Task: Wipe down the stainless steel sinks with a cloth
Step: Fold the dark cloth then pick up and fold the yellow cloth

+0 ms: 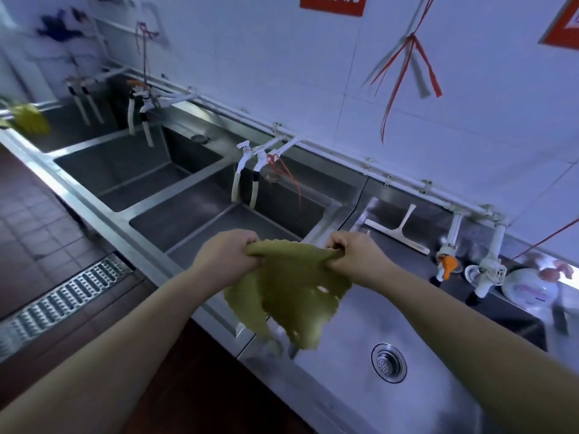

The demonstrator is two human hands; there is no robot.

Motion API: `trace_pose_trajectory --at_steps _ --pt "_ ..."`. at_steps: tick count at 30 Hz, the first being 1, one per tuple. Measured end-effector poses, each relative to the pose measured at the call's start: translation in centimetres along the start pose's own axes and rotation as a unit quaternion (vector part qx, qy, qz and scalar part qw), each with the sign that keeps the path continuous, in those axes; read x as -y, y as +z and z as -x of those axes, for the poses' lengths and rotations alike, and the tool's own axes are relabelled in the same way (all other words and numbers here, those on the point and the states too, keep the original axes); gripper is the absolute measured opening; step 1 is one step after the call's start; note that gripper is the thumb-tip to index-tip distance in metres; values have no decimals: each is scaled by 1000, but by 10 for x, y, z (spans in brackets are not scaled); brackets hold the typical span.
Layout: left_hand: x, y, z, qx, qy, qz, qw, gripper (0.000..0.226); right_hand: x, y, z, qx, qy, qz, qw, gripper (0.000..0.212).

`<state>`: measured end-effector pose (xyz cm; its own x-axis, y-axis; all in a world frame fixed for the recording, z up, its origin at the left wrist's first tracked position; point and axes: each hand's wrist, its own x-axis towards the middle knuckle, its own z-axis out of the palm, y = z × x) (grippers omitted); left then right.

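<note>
Two hands hold one thin, ragged olive-green cloth in the air above the near stainless steel sink basin: the left hand and right hand each bunch a top corner in curled fingers. It hangs limp, with holes and frayed edges, so it looks light, soft and easily torn; gathering it into a pad should serve better than stretching. That basin holds only its round metal drain strainer. At its far edge lies a white squeegee.
</note>
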<state>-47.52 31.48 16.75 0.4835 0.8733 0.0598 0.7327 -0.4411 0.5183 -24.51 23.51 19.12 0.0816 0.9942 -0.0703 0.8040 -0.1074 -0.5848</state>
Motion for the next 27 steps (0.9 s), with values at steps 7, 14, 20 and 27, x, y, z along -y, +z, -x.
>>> trace_pose_trajectory --at_steps 7,14,20,27 --pt "14 -4 6 -67 -21 -28 997 14 -22 13 -25 -5 -39 -66 997 30" --pt "63 69 70 152 -80 -114 978 23 -74 99 -4 199 -60 18 978 14" --pt "93 120 107 316 -117 -105 936 35 -94 147 12 394 -38 53 917 14" --pt "129 112 91 221 -180 -19 958 22 -85 158 -22 281 41 28 959 25"
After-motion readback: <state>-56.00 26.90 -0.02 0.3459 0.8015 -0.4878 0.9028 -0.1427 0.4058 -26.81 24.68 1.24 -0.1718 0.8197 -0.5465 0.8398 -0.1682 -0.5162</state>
